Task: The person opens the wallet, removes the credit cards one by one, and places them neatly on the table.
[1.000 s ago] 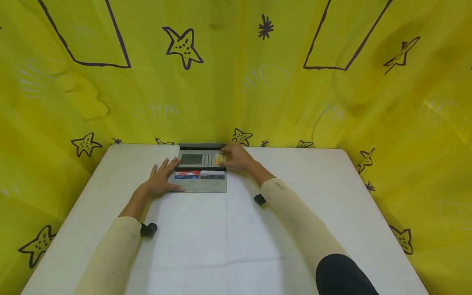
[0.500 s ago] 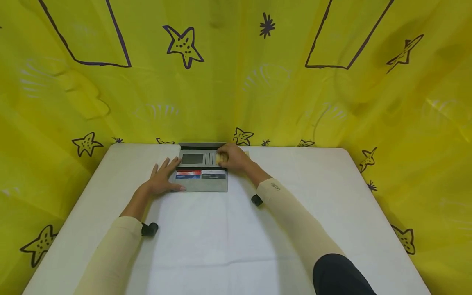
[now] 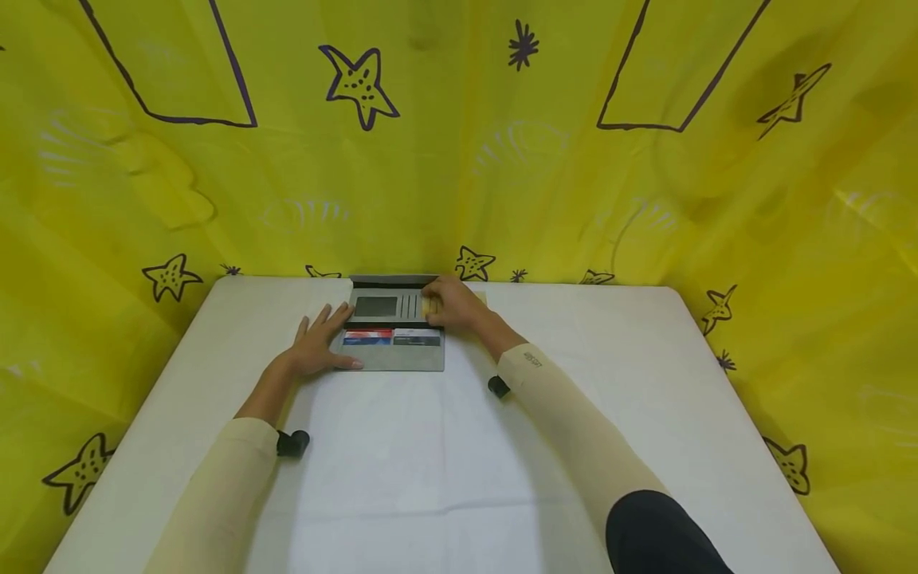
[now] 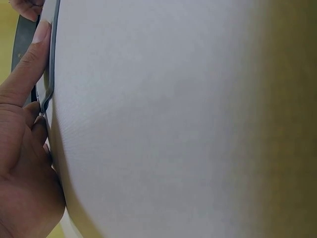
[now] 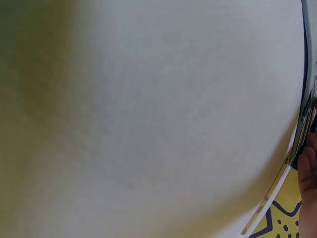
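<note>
Wallet (image 3: pixel 398 360), unfolded nr. far edge of table (image 3: pixel 445 454): L. hand (image 3: pixel 315 347) spread against it; R. hand (image 3: pixel 459 304), now shifted slightly L., pinches yellowish slip (image 3: pixel 431 307), i.e. adjustment apparently underway.

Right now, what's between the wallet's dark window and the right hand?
In the head view: vertical slits beside the dark window, then part of a yellowish slip at the right hand's fingertips.

A white table (image 3: pixel 402 446), round-cornered at the back, carries an open grey wallet (image 3: pixel 393 359) against its back edge, left of the edge's middle. A yellowish slip (image 3: pixel 482 296) shows rightward there, partly hidden, its contact with the table unclear.
</note>
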Action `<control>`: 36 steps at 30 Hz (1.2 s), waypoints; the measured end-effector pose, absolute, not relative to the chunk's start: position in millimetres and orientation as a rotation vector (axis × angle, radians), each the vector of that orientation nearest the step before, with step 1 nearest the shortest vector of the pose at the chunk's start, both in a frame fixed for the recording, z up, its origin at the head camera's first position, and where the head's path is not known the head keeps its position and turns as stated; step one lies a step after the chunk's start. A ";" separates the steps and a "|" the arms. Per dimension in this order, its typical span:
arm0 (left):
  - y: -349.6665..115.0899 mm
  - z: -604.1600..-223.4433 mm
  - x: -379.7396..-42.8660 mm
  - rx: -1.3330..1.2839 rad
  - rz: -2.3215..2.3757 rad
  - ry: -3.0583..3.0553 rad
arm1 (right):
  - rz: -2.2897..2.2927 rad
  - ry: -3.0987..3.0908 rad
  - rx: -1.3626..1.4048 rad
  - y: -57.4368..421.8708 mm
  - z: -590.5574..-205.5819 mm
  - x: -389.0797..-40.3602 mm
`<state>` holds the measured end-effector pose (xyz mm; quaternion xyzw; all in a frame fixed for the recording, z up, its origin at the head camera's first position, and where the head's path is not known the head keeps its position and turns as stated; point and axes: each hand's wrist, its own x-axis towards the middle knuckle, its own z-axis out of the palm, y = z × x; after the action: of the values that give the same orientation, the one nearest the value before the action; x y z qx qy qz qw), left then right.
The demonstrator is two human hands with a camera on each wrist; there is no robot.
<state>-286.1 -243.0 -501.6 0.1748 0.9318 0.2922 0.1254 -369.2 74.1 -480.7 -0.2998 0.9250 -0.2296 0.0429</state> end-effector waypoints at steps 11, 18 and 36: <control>-243.8 -502.2 -288.5 0.505 0.858 2.718 | -0.629 2.802 -0.946 72.0 -472.3 -374.1; -244.4 -501.2 -287.1 0.514 0.879 2.712 | -0.471 2.850 -0.972 69.3 -469.3 -375.6; -245.0 -504.6 -287.8 0.508 0.871 2.712 | -0.309 2.886 -0.937 68.6 -471.3 -376.9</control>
<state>-287.8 -245.0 -504.6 0.1741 0.9301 0.2989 0.1238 -376.9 68.6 -471.3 -0.3068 0.9453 -0.1011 0.0457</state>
